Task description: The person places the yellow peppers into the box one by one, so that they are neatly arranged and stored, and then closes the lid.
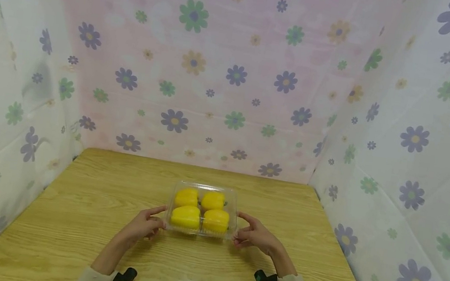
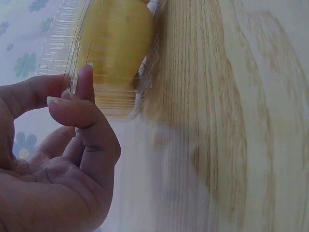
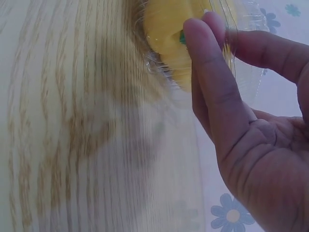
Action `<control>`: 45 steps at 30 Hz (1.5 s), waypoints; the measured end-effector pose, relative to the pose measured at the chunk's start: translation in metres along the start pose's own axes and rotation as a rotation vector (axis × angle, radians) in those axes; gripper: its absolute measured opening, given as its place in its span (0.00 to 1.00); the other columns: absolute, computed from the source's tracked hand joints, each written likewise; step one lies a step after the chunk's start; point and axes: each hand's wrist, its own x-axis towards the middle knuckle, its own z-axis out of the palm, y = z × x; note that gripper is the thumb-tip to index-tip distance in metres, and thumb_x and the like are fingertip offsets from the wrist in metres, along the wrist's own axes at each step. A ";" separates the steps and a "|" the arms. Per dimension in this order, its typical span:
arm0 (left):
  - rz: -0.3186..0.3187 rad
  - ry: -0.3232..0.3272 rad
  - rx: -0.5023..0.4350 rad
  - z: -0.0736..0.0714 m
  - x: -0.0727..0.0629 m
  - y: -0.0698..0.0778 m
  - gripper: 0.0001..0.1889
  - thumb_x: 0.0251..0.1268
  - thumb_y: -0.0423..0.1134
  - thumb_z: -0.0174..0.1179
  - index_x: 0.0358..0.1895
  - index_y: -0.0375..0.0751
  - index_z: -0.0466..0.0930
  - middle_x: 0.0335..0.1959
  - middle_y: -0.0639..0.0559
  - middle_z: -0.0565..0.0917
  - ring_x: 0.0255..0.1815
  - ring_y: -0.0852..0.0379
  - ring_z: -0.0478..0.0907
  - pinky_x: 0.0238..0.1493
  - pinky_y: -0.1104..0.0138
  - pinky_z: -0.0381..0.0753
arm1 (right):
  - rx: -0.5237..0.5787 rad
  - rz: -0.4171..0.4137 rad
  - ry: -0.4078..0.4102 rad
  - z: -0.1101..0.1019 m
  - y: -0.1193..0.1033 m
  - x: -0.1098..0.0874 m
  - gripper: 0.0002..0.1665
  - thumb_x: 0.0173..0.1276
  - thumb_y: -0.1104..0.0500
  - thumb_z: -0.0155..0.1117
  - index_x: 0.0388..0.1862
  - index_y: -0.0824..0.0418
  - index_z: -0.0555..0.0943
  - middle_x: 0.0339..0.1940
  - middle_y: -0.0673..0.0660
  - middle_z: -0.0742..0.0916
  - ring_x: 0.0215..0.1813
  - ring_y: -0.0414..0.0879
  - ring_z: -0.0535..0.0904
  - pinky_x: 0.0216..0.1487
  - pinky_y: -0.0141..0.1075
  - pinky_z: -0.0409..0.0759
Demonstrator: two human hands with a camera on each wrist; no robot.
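Observation:
A clear plastic clamshell box [image 1: 207, 187] is near the middle of the wooden table, with several yellow bell peppers [image 1: 186, 217] inside in two rows. My left hand [image 1: 141, 225] pinches its left edge between thumb and fingers. On the opposite side, my right hand [image 1: 257, 236] grips the right edge the same way. The left wrist view shows the box rim [image 2: 72, 72] between the fingertips. In the right wrist view, a pepper's green stem [image 3: 182, 36] shows beside the fingers. Whether the box touches the table, I cannot tell.
Wooden tabletop [image 1: 85, 198] surrounds the box. Flower-patterned sheets hang behind it [image 1: 212, 105] and along both sides. A black wrist device [image 1: 125, 278] sits at the left cuff, and another black device [image 1: 265, 279] at the right.

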 end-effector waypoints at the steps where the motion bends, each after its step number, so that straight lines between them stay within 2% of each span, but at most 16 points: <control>1: -0.004 0.007 0.000 0.001 0.000 0.000 0.34 0.74 0.32 0.54 0.79 0.28 0.53 0.38 0.41 0.87 0.21 0.60 0.65 0.24 0.68 0.69 | 0.000 0.003 0.002 0.000 0.000 0.000 0.47 0.75 0.66 0.59 0.83 0.68 0.45 0.40 0.69 0.89 0.38 0.51 0.87 0.45 0.47 0.88; 10: -0.032 0.067 0.019 0.007 0.002 -0.002 0.35 0.70 0.30 0.57 0.78 0.28 0.58 0.30 0.48 0.84 0.21 0.59 0.63 0.25 0.67 0.69 | -0.005 0.017 0.012 0.002 0.002 -0.003 0.46 0.75 0.67 0.59 0.83 0.68 0.46 0.39 0.69 0.88 0.38 0.51 0.86 0.44 0.46 0.88; 15: -0.025 0.034 0.005 0.008 0.002 -0.003 0.36 0.70 0.32 0.57 0.79 0.29 0.56 0.25 0.51 0.79 0.21 0.59 0.62 0.25 0.67 0.67 | -0.016 0.021 0.019 0.001 0.002 -0.007 0.46 0.75 0.66 0.59 0.83 0.68 0.47 0.40 0.70 0.88 0.38 0.51 0.86 0.44 0.45 0.88; 20: 0.005 0.004 -0.006 0.006 0.000 -0.003 0.36 0.73 0.31 0.56 0.80 0.30 0.53 0.25 0.51 0.80 0.20 0.59 0.62 0.24 0.67 0.64 | -0.008 0.022 0.011 0.001 0.002 -0.006 0.46 0.75 0.66 0.59 0.84 0.66 0.46 0.40 0.68 0.89 0.39 0.50 0.86 0.45 0.44 0.88; 24: 0.037 -0.003 0.008 0.003 0.001 -0.005 0.37 0.73 0.32 0.59 0.80 0.28 0.52 0.22 0.51 0.78 0.20 0.59 0.65 0.24 0.68 0.66 | 0.000 0.024 0.007 0.001 0.002 -0.004 0.47 0.76 0.66 0.59 0.84 0.63 0.45 0.40 0.69 0.88 0.40 0.51 0.86 0.45 0.44 0.87; 31: 0.053 0.019 0.022 0.002 0.001 -0.005 0.36 0.72 0.31 0.59 0.79 0.28 0.55 0.24 0.50 0.79 0.20 0.60 0.65 0.24 0.68 0.67 | 0.011 0.020 -0.001 0.004 0.002 -0.003 0.47 0.76 0.66 0.58 0.84 0.63 0.44 0.38 0.64 0.88 0.39 0.49 0.85 0.44 0.42 0.87; 38: 0.016 0.001 0.001 0.000 0.000 -0.007 0.35 0.73 0.31 0.57 0.79 0.30 0.54 0.20 0.53 0.73 0.19 0.60 0.62 0.24 0.67 0.65 | 0.008 0.004 0.001 0.005 0.005 -0.004 0.45 0.78 0.65 0.57 0.84 0.63 0.44 0.40 0.66 0.87 0.40 0.49 0.85 0.46 0.43 0.87; 45: 0.033 -0.031 0.023 -0.003 -0.005 -0.008 0.37 0.73 0.32 0.59 0.80 0.30 0.52 0.29 0.47 0.81 0.21 0.58 0.67 0.25 0.68 0.67 | -0.009 -0.008 0.022 0.010 0.006 -0.007 0.45 0.76 0.65 0.58 0.84 0.65 0.46 0.41 0.69 0.88 0.40 0.51 0.86 0.46 0.46 0.87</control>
